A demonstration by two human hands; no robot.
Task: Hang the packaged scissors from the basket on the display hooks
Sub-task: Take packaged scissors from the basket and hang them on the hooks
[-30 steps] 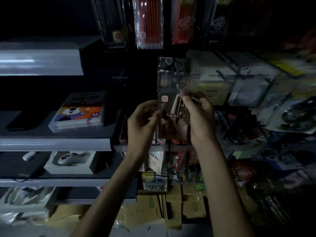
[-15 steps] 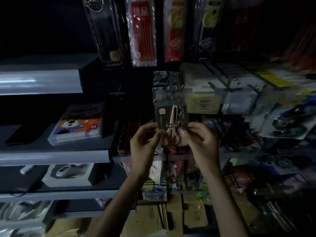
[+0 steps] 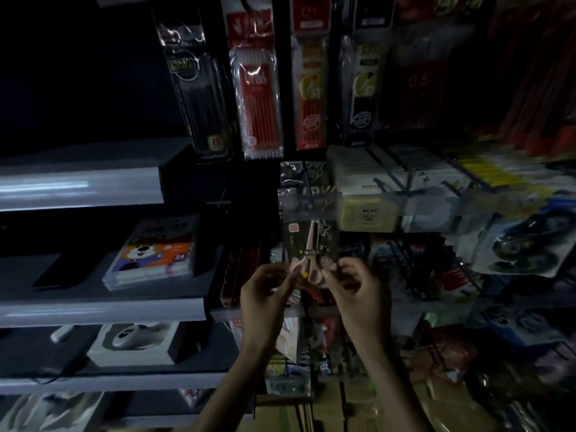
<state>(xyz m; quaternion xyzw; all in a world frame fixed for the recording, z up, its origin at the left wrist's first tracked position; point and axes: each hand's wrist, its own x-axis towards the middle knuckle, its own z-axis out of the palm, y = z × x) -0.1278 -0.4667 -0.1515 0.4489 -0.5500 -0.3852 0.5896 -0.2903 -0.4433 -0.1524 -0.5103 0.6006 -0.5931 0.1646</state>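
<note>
**Though the light is dim, the scissors pack [image 3: 310, 244] is up at the hook wall**

Far left of the scissors pack run grey shelves [image 3: 93, 310], stacked one above another. On the shelf level with the pack lies a crayon box [image 3: 152, 254] with a cartoon bear on its lid. One shelf lower sits a white box [image 3: 137, 341]. Up and to the left of the pack hangs a black pencil bag [image 3: 199, 98], and a red pencil bag [image 3: 258, 98] hangs just right of it.

Now the left hand [image 3: 265, 294]: it is at the pack's lower left edge, fingers curled and thumb and fingertips pinching the wrapper. The pack itself stands upright, pink scissors showing against a dark card, blades pointing up. Its top edge goes behind a clear strip [image 3: 389, 210], so I cannot tell whether it sits on a hook. The right hand [image 3: 358, 294] mirrors the left, fingers curled in and pinching the pack's lower right corner.

Just above and right of the pack sit pale eraser boxes [image 3: 364, 173], behind that same strip. Far right of the pack hang blister packs [image 3: 523, 244], too blurred to read.
</note>
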